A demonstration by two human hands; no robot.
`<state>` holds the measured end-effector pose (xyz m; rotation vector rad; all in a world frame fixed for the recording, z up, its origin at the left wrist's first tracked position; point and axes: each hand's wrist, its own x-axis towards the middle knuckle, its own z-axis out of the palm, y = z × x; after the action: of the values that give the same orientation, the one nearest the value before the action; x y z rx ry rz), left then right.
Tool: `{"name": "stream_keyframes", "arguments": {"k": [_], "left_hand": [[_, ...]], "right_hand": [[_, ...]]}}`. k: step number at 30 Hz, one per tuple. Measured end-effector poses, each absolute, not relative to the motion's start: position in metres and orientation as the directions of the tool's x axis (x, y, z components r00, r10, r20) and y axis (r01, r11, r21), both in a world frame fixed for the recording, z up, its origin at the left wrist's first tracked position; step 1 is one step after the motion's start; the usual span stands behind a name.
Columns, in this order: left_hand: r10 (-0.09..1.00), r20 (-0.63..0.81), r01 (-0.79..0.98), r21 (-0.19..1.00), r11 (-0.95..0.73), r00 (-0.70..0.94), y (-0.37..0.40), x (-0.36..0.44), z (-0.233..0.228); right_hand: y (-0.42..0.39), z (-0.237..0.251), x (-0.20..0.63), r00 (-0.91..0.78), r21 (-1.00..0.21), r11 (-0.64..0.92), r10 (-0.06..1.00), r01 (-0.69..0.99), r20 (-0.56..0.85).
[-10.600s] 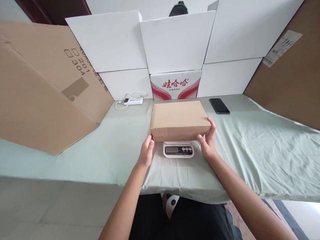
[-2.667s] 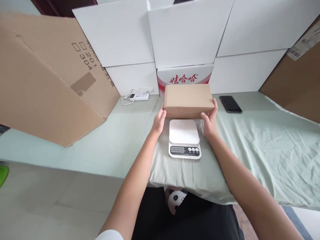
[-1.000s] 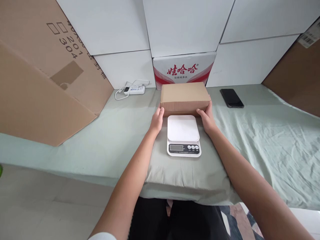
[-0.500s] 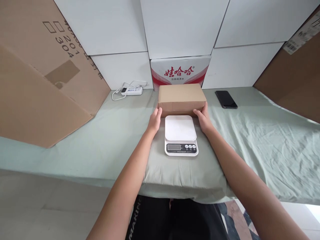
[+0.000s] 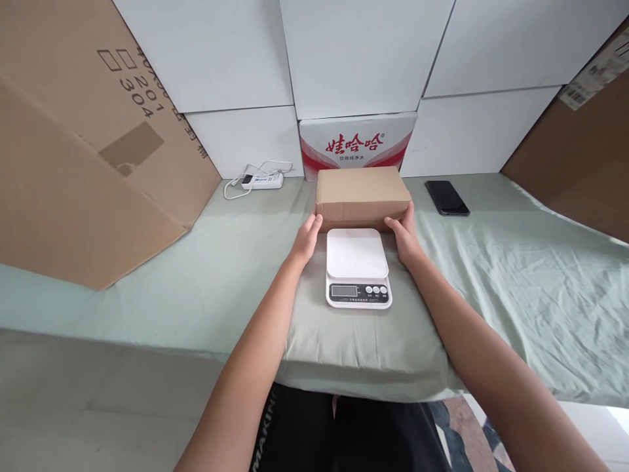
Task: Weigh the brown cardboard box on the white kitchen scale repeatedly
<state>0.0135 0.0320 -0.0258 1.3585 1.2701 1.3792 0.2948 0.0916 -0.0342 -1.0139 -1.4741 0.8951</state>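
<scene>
A closed brown cardboard box (image 5: 363,185) lies behind the kitchen scale, its near lower edge close to the scale's platform. My left hand (image 5: 308,236) grips the box at its near left corner, thumb on the front face and the other fingers largely hidden. On the opposite side, my right hand (image 5: 403,233) holds the near right corner, its thumb also against the front. The white digital kitchen scale (image 5: 358,255) rests between my forearms with nothing on its platform. Its display looks blank.
Behind the box stands a white-and-red printed carton (image 5: 357,141) against white panels. A white power strip with a cable (image 5: 264,180) lies at the back left, a black phone (image 5: 447,198) at the back right. Large cardboard sheets (image 5: 93,216) flank the green cloth-covered table (image 5: 236,275).
The whole view has shifted slightly. Both hands keep their hold on the box, which has hardly moved relative to the scale.
</scene>
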Motion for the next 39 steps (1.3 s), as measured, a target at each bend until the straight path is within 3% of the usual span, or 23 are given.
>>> {"name": "stream_keyframes", "arguments": {"k": [3,10,13,22,31,39], "left_hand": [[0.974,0.223,0.094,0.971,-0.219,-0.035,0.030,0.013,-0.023],[0.906,0.413,0.140,0.906,-0.399,-0.090,0.000,0.030,0.010],[0.894,0.444,0.123,0.892,-0.435,-0.062,-0.030,0.036,0.022],[0.917,0.392,0.072,0.919,-0.387,-0.069,-0.108,0.041,-0.019],[0.931,0.348,0.040,0.938,-0.345,-0.108,-0.107,0.038,-0.023],[0.927,0.353,0.028,0.935,-0.353,-0.128,-0.102,0.039,-0.019]], "right_hand": [[0.083,-0.029,0.295,-0.072,-0.906,0.399,0.917,0.141,0.392],[0.052,-0.007,0.289,-0.042,-0.858,0.509,0.861,0.070,0.507],[0.025,0.002,0.298,-0.026,-0.834,0.539,0.841,0.118,0.540],[-0.043,-0.023,0.312,-0.007,-0.762,0.587,0.794,0.275,0.609],[-0.049,-0.027,0.302,-0.023,-0.825,0.499,0.858,0.265,0.512],[-0.049,-0.027,0.297,-0.008,-0.815,0.519,0.845,0.257,0.535]]}}
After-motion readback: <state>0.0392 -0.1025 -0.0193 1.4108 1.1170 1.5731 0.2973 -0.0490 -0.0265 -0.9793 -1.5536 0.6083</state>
